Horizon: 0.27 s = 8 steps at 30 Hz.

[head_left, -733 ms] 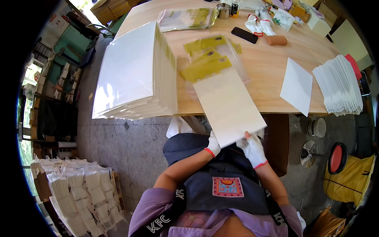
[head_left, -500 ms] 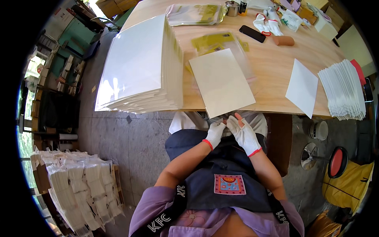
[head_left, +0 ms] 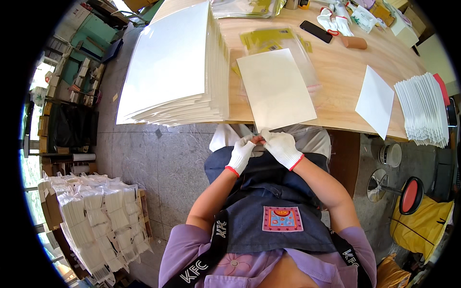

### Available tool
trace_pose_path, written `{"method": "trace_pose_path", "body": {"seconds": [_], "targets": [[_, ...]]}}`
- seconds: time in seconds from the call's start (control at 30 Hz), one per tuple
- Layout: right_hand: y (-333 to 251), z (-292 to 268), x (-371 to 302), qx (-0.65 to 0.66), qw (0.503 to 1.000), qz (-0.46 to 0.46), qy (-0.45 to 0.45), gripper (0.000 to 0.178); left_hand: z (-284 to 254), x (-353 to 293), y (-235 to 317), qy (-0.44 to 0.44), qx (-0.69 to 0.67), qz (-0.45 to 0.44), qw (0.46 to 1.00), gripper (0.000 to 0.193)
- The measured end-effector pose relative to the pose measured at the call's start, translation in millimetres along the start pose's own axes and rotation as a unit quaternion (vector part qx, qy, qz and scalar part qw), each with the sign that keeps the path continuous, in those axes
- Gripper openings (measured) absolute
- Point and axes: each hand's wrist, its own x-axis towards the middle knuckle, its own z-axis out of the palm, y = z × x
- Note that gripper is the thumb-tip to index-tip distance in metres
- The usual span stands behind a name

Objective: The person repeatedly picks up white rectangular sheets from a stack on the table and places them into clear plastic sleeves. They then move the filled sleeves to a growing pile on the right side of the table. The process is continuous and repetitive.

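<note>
Both my hands wear white gloves with red cuffs and bare fingertips. They meet just off the table's near edge. My left hand (head_left: 241, 153) is closed in a pinch, its fingertips against those of the other hand; what it pinches is hidden. My right hand (head_left: 284, 148) is closed at the lower edge of a clear plastic sleeve (head_left: 307, 130), which hangs over the table edge. Above the hands, a cream rectangular sheet (head_left: 277, 89) lies slanted, its lower corner almost at my fingers. Beneath its upper part lie clear sleeves with olive-yellow print (head_left: 266, 37).
On the wooden table (head_left: 343, 103), a tall stack of sleeved white sheets (head_left: 165, 60) stands left. A single white sheet (head_left: 375, 101) and a fanned white stack (head_left: 422, 109) lie right. Farther back are a phone (head_left: 316, 31), a brown roll (head_left: 354, 42) and spare gloves (head_left: 336, 21).
My hands have come together and shifted slightly left; the right one's raised finger has folded in. Clear plastic now shows beside the right hand. The whole view has shifted a little.
</note>
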Motion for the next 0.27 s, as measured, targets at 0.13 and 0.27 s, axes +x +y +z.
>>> {"method": "trace_pose_path", "body": {"seconds": [0.13,0.27], "targets": [[6.3,2.5,-1.1,0.124,0.992,-0.005,-0.026,0.013,-5.4,5.3,-10.5,0.006,-0.042,0.022,0.999,0.025],[64.3,11.3,-37.9,0.663,0.73,0.165,-0.003,0.02,-10.7,1.7,-8.6,0.034,-0.041,0.019,0.998,0.023]]}}
